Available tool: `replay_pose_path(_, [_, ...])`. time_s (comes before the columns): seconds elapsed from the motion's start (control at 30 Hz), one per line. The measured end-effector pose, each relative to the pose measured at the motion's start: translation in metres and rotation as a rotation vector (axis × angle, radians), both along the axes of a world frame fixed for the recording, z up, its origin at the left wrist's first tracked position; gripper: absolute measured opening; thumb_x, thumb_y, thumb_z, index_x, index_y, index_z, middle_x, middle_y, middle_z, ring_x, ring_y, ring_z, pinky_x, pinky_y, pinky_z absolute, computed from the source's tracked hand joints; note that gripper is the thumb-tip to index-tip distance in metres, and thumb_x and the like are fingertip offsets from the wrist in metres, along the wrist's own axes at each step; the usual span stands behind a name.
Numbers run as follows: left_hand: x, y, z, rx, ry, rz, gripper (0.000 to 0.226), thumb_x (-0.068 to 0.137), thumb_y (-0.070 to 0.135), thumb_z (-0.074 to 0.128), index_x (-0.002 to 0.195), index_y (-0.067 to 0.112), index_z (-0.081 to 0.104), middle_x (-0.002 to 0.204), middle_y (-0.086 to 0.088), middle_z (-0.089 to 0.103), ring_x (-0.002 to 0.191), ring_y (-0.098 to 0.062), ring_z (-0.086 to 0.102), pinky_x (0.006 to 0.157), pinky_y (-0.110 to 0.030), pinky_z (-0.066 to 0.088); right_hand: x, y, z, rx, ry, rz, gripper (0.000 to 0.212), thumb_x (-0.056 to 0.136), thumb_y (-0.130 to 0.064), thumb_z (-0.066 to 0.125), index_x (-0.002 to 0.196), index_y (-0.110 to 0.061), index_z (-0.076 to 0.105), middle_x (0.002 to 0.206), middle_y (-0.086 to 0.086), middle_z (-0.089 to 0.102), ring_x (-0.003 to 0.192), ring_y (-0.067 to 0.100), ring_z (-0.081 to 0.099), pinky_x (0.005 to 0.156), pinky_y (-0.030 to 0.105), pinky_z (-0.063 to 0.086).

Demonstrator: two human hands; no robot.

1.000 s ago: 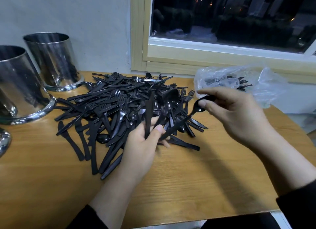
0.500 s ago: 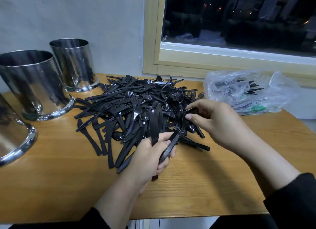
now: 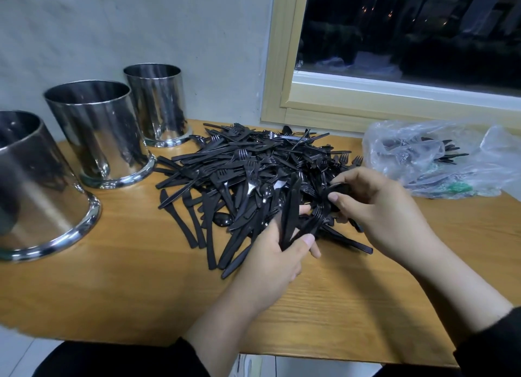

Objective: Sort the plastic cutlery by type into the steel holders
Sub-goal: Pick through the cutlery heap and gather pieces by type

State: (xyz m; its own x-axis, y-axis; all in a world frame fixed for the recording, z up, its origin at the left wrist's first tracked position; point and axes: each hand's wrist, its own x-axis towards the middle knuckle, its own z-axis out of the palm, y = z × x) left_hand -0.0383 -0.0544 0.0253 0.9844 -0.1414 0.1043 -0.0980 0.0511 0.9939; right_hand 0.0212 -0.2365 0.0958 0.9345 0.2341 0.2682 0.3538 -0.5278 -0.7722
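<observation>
A heap of black plastic forks, knives and spoons (image 3: 242,173) lies on the wooden table (image 3: 112,286). Three steel holders stand in a row at the left: near (image 3: 36,196), middle (image 3: 98,134), far (image 3: 158,103). My left hand (image 3: 276,258) grips a small bundle of black cutlery (image 3: 293,216) at the heap's near right edge. My right hand (image 3: 375,204) pinches a black spoon (image 3: 339,189) just beside that bundle, its bowl under my fingers.
A clear plastic bag (image 3: 439,156) holding more black cutlery lies at the table's right rear, below the window frame (image 3: 284,66). The grey wall stands behind the holders. Bare wood spans the near part of the table.
My right hand has brought the spoon down and left, from above the heap to the bundle in my left hand. The view has shifted, showing all three holders.
</observation>
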Motion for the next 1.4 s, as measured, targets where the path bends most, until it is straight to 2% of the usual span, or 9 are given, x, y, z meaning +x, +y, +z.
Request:
replay_pose_path(0.1, [-0.005,0.01,-0.002,0.018,-0.017,0.08,0.025,0.103,0.017,0.056,0.104,0.042,0.053,0.097,-0.012,0.069,0.056,-0.013,0.042,0.057,-0.024,0.041,0.0,0.013,-0.005,0.019,-0.025,-0.008,0.011,0.092,-0.022,0.071,0.096,-0.029,0.064,0.073,0.0,0.069,0.065,0.019,0.064,0.068,0.045,0.053])
replay_pose_path(0.2, [-0.01,0.028,0.001,0.098,-0.033,0.046,0.017,0.102,0.017,0.054,0.095,0.03,0.06,0.086,-0.022,0.061,0.055,-0.016,0.04,0.055,-0.031,0.037,0.002,0.032,-0.006,-0.02,-0.064,0.02,0.015,0.09,-0.028,0.072,0.098,-0.036,0.063,0.075,0.0,0.07,0.071,0.025,0.066,0.073,0.051,0.055])
replay_pose_path(0.3, [-0.013,0.048,0.006,0.13,-0.045,0.048,0.025,0.103,0.009,0.05,0.093,0.025,0.067,0.077,-0.001,0.067,0.051,-0.011,0.042,0.053,-0.027,0.038,0.002,0.052,0.0,-0.028,-0.08,0.099,0.013,0.091,-0.029,0.072,0.098,-0.037,0.064,0.078,-0.002,0.072,0.072,0.02,0.069,0.074,0.045,0.057])
replay_pose_path(0.43, [-0.005,0.075,0.013,0.029,-0.023,0.187,0.026,0.106,0.005,0.046,0.092,0.018,0.065,0.058,0.006,0.056,0.044,-0.01,0.035,0.044,-0.024,0.031,0.013,0.065,0.006,0.129,-0.032,0.053,0.01,0.098,-0.029,0.063,0.106,-0.029,0.069,0.085,-0.005,0.075,0.072,0.009,0.068,0.072,0.03,0.057])
replay_pose_path(0.67, [0.011,0.102,0.0,-0.115,0.05,0.359,0.028,0.106,0.006,0.045,0.092,0.021,0.064,0.076,-0.004,0.051,0.051,-0.014,0.028,0.043,-0.025,0.02,0.026,0.052,-0.029,-0.356,-0.032,0.014,0.017,0.096,-0.034,0.065,0.113,-0.034,0.068,0.1,-0.021,0.066,0.092,-0.006,0.06,0.075,0.014,0.045])
replay_pose_path(0.9, [0.01,0.102,-0.002,-0.164,0.09,0.345,0.032,0.104,0.002,0.044,0.087,0.019,0.065,0.072,-0.004,0.051,0.048,-0.014,0.026,0.046,-0.03,0.014,0.041,0.087,-0.04,-0.469,-0.081,-0.016,0.039,0.095,-0.04,0.066,0.131,-0.024,0.061,0.114,-0.004,0.065,0.103,0.015,0.059,0.087,0.029,0.048])
replay_pose_path(1.03, [0.009,0.103,-0.001,-0.154,0.098,0.325,0.037,0.104,0.001,0.042,0.083,0.026,0.061,0.074,-0.006,0.057,0.048,-0.016,0.026,0.046,-0.029,0.015,0.06,0.112,-0.046,-0.61,-0.042,-0.077,0.054,0.095,-0.046,0.063,0.139,-0.016,0.054,0.121,0.008,0.064,0.108,0.028,0.062,0.083,0.035,0.049])
replay_pose_path(1.23, [0.011,0.103,-0.003,-0.127,0.095,0.338,0.026,0.105,0.006,0.043,0.104,0.031,0.048,0.078,-0.003,0.061,0.049,-0.016,0.028,0.047,-0.031,0.017,0.067,0.119,-0.052,-0.592,-0.013,-0.147,0.041,0.094,-0.036,0.064,0.127,-0.012,0.062,0.115,0.01,0.069,0.106,0.031,0.063,0.08,0.035,0.05])
replay_pose_path(1.4, [0.011,0.101,-0.003,-0.115,0.066,0.363,0.044,0.104,0.006,0.047,0.127,0.044,0.047,0.079,-0.004,0.062,0.049,-0.015,0.03,0.048,-0.033,0.019,0.061,0.118,-0.047,-0.485,0.019,-0.201,0.03,0.091,-0.024,0.06,0.112,-0.005,0.068,0.1,0.013,0.073,0.091,0.031,0.066,0.071,0.033,0.052])
